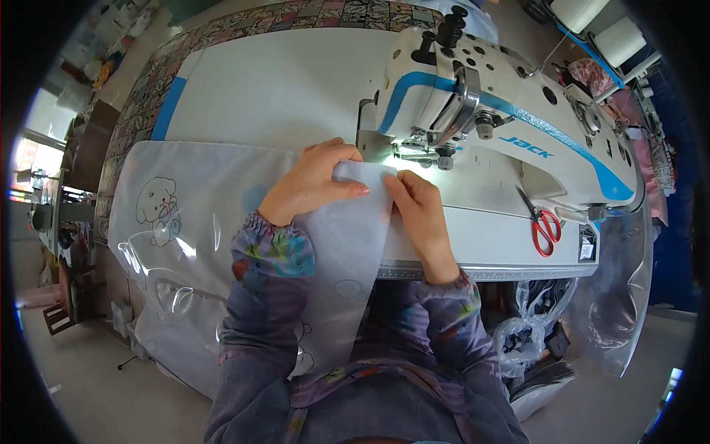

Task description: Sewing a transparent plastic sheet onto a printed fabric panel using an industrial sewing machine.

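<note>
A whitish, see-through plastic sheet (347,244) with line-drawn cartoon animals hangs over the front of the sewing table and spreads out to the left. My left hand (316,183) grips its upper edge, the thumb lying on top and the fingertips partly hidden behind. At the sheet's upper right corner, my right hand (423,218) pinches the edge between thumb and fingers. Both hands are just in front of the lit needle area of a white and blue sewing machine (510,111). The corner reaches close to the presser foot (444,159); whether it lies under it I cannot tell.
Red-handled scissors (546,232) lie on the table to the right. A metal ruler (488,274) runs along the front edge. White thread cones (620,41) stand at the far right. Below hangs a clear bag (529,333) with dark pieces. Patterned cloth (325,16) borders the table's far side.
</note>
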Demonstrator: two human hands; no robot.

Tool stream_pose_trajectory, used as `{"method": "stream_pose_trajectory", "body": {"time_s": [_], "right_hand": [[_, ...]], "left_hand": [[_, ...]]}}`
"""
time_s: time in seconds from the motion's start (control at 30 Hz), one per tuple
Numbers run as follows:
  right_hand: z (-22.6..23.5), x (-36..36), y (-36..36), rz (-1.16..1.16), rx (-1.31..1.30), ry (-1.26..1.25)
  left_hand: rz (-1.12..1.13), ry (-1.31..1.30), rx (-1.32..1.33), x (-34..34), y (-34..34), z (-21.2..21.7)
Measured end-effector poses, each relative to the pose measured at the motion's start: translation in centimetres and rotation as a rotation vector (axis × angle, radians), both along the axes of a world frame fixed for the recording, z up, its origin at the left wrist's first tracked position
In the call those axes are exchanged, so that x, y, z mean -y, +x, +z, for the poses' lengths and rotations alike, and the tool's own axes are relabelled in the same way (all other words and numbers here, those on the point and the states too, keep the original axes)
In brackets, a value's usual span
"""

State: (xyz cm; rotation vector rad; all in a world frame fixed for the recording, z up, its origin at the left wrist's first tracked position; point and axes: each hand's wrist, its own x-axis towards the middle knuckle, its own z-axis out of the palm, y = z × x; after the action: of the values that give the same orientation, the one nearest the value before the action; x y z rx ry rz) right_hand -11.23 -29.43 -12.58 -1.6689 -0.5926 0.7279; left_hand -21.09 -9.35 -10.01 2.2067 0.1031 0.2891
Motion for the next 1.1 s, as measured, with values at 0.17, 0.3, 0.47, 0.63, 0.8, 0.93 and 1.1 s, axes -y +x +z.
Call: {"method": "stream_pose_trajectory", "body": {"time_s": [0.17,0.3,0.47,0.63,0.8,0.93,1.1], "right_hand": [[0.6,-0.7,-1.0,-0.110,-0.001,0.113],[0.7,0.0,-0.4,-0.202,0.205,0.004],[0.8,-0.4,-0.8,-0.239,0.348,-0.077],[0.3,-1.1,-1.4,-0.174,0.772,-0.201],[0.2,-1.5,-0.4,-0.055,0.863,-0.350],[0.2,-1.6,0.0,-0.038,0.841,-0.321],[0.2,-1.4,-0.1,-0.079,0.864,-0.279]], "left_hand": [[0.018,0.178,0.103,0.8,1.1,-0.4],[0.050,-0.088,0.022,2.5,2.5,-1.3],[0.189,0.019,0.029,3.1,3.6,-1.8],[0.247,0.184,0.045,2.6,4.5,-2.4],[0.298,0.156,-0.016,2.4,4.9,-2.5],[0.345,0.192,-0.047,2.7,5.3,-2.4],[0.408,0.176,-0.084,3.0,6.0,-1.9]]}}
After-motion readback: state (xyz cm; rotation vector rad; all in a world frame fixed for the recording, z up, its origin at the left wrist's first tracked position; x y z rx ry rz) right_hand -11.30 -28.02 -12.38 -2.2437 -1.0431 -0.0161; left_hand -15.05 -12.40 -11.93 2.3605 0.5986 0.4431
